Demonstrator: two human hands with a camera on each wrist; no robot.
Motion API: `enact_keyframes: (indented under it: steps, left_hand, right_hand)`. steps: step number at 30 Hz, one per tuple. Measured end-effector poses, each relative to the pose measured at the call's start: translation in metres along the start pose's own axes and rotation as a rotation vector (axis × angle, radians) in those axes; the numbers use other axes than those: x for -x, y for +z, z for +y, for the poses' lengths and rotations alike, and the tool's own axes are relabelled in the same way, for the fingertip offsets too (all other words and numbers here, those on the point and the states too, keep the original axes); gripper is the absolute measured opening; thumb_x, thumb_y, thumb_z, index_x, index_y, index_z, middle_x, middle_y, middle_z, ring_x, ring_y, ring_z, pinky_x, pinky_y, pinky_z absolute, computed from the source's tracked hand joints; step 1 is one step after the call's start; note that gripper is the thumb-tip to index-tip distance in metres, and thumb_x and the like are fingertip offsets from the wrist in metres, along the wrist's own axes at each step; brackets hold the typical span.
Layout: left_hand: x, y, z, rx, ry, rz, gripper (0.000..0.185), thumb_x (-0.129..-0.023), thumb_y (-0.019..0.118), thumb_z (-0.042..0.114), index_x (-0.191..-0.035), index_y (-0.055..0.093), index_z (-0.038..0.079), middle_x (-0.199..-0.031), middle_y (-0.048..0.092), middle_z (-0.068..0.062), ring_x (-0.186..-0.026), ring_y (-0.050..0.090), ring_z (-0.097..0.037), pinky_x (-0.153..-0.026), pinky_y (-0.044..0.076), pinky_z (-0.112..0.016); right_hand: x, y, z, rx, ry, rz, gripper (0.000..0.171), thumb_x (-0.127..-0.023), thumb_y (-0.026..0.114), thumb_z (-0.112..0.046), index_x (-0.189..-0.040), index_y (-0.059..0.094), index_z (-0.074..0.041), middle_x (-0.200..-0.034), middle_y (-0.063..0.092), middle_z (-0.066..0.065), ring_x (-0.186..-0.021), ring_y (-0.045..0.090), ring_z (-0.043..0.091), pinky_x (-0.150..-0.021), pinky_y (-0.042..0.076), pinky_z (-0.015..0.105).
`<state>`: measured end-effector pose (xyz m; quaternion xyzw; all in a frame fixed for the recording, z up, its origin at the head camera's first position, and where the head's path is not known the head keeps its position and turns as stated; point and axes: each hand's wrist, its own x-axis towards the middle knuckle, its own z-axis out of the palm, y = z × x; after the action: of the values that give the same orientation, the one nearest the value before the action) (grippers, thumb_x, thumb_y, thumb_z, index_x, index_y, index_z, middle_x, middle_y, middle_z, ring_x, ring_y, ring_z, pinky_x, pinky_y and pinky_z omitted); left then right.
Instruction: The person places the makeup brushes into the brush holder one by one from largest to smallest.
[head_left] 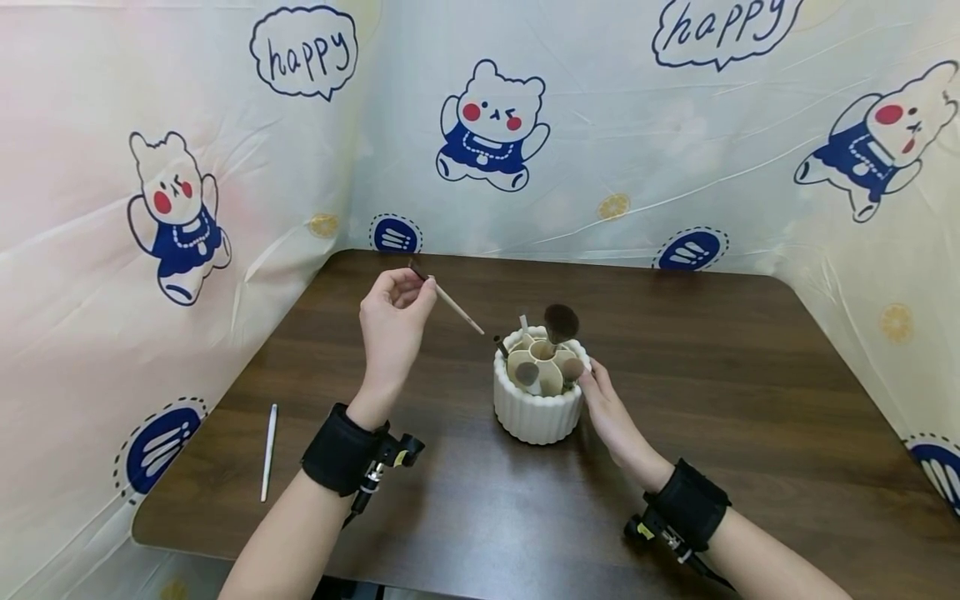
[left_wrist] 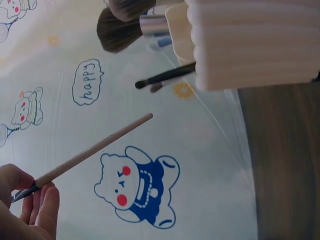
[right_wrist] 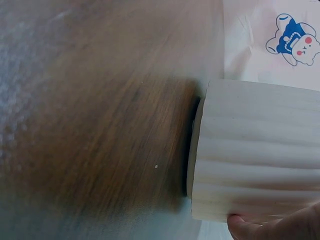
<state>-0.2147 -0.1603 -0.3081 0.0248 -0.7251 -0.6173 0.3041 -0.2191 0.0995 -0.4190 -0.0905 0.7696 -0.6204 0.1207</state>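
Note:
My left hand (head_left: 393, 321) pinches a thin makeup brush (head_left: 459, 307) near its dark end, between thumb and fingers. The brush's pale handle slants down toward the holder, its tip apart from it. In the left wrist view that handle (left_wrist: 95, 149) points at the holder's opening. A white ribbed brush holder (head_left: 536, 417) stands upright on the table, with several brushes in its round compartments. Among them is a large dark fluffy brush (head_left: 561, 323). My right hand (head_left: 611, 412) holds the holder's right side; its thumb (right_wrist: 245, 227) touches the ribbed wall in the right wrist view.
A thin white stick-like item (head_left: 269, 452) lies on the brown wooden table (head_left: 712, 375) at the left. A printed cloth (head_left: 600, 125) with cartoon bears hangs around the table's back and sides.

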Motion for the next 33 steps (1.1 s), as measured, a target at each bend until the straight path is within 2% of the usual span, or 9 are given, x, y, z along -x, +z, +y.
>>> enact_keyframes:
  steps: [8, 15, 19, 27, 33]
  left_hand:
    - [0.004, 0.022, -0.006, 0.024, -0.027, -0.045, 0.020, -0.088, 0.066, 0.012, -0.101, 0.060, -0.002, -0.098, 0.066, -0.016, -0.080, 0.062, -0.005, -0.071, 0.050, -0.012]
    - [0.009, 0.040, -0.017, 0.015, -0.042, -0.091, 0.020, -0.088, 0.065, 0.010, -0.103, 0.060, -0.004, -0.100, 0.066, -0.018, -0.090, 0.065, -0.020, -0.073, 0.049, -0.013]
    - [0.013, 0.049, -0.026, -0.007, -0.057, -0.121, 0.018, -0.088, 0.065, 0.010, -0.101, 0.060, -0.003, -0.100, 0.067, -0.018, -0.092, 0.066, -0.024, -0.073, 0.050, -0.015]
    - [0.020, 0.062, -0.045, -0.062, -0.068, -0.195, 0.015, -0.088, 0.065, 0.009, -0.098, 0.060, -0.001, -0.099, 0.069, -0.017, -0.093, 0.069, -0.026, -0.073, 0.052, -0.020]
    - [0.026, 0.066, -0.052, -0.087, -0.086, -0.228, 0.013, -0.088, 0.064, 0.009, -0.097, 0.061, 0.000, -0.099, 0.069, -0.017, -0.093, 0.069, -0.026, -0.078, 0.053, -0.028]
  right_hand:
    - [0.000, 0.000, 0.001, -0.005, 0.004, 0.006, 0.059, -0.105, 0.023, -0.039, -0.152, 0.007, -0.007, -0.160, 0.006, 0.017, -0.149, 0.005, 0.033, -0.119, 0.011, 0.055]
    - [-0.001, 0.000, 0.002, -0.005, 0.007, 0.006, 0.059, -0.105, 0.023, -0.040, -0.152, 0.007, -0.008, -0.160, 0.007, 0.016, -0.149, 0.006, 0.032, -0.119, 0.011, 0.054]
    - [-0.003, -0.001, 0.003, 0.000, 0.012, 0.005, 0.059, -0.105, 0.023, -0.040, -0.152, 0.006, -0.008, -0.160, 0.007, 0.015, -0.149, 0.006, 0.031, -0.119, 0.012, 0.054]
    - [-0.003, 0.000, 0.003, -0.006, 0.005, 0.023, 0.055, -0.106, 0.023, -0.033, -0.151, 0.009, -0.005, -0.159, 0.010, 0.019, -0.148, 0.008, 0.034, -0.119, 0.012, 0.054]
    - [-0.005, 0.001, 0.003, -0.021, 0.003, 0.040, 0.053, -0.106, 0.025, -0.031, -0.150, 0.012, -0.005, -0.158, 0.014, 0.019, -0.148, 0.012, 0.033, -0.119, 0.015, 0.051]
